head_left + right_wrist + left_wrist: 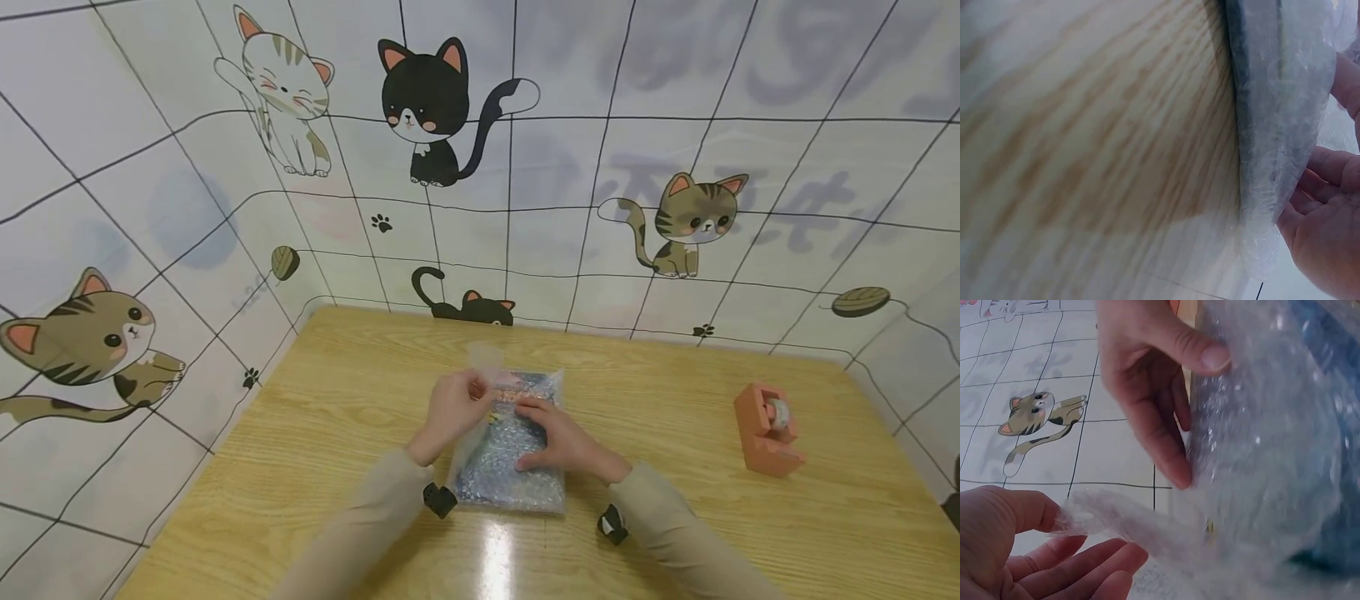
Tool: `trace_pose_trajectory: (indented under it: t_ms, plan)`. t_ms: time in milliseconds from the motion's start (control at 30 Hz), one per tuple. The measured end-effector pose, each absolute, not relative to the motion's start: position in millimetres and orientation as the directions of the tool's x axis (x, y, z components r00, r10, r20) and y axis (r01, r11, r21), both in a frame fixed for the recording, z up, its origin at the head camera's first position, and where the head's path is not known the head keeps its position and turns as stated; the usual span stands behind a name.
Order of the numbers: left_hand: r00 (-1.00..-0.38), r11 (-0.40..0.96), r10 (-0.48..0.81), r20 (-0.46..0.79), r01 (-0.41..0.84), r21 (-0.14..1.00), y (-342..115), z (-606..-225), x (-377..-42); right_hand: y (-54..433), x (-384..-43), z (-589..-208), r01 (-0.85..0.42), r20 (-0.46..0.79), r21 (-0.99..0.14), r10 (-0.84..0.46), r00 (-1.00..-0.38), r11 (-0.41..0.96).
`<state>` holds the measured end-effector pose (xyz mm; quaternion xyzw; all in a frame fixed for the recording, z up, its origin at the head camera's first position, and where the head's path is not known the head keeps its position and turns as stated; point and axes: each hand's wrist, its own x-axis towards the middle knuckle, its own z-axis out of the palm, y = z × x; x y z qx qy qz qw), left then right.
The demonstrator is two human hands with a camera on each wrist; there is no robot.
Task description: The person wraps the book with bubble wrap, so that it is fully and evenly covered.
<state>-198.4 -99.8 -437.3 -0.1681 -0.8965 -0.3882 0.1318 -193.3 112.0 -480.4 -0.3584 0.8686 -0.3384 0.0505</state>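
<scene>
A flat packet wrapped in clear bubble wrap lies on the table, with bluish, dark and orange colours showing through. At its upper left, my left hand pinches a loose flap of the wrap between thumb and fingers. The flap stretches from those fingertips toward the packet in the left wrist view. My right hand rests on the packet's right half, thumb and fingers spread over it. Seen from the right wrist, the fingers of the right hand lie against the bubble-wrapped side.
An orange tape dispenser with a tape roll stands on the right part of the wooden table. Behind and at the sides hangs a white gridded sheet printed with cartoon cats.
</scene>
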Motion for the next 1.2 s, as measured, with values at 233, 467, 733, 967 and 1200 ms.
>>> trace_pose_trajectory:
  t_ms: [233,467,733,967,1200]
  plan:
    - [-0.912,0.715,0.241,0.331,0.398,0.575,-84.7,-444.5,-198.0,113.1,-193.4,-482.0,-0.599,0.183,-0.629,-0.655,-0.733,0.496]
    - [-0.924,0.754,0.246,0.294,0.372,0.541,-78.0,-453.4,-198.5,115.5,-194.3,-482.6,-0.606,0.195,-0.649,-0.67,-0.716,0.46]
    - [-0.924,0.775,0.264,0.278,0.375,0.509,-75.4,-460.0,-198.7,122.9,-196.5,-487.8,-0.614,0.253,-0.678,-0.656,-0.711,0.404]
    - [-0.923,0.72,0.328,0.2,0.381,0.58,-83.0,-458.7,-201.6,121.6,-196.0,-489.8,-0.545,0.252,-0.758,-0.61,-0.751,0.358]
    - [-0.882,0.673,0.468,0.049,0.392,0.628,-88.6,-456.1,-202.0,118.7,-191.8,-483.7,-0.484,0.217,-0.79,-0.567,-0.795,0.376]
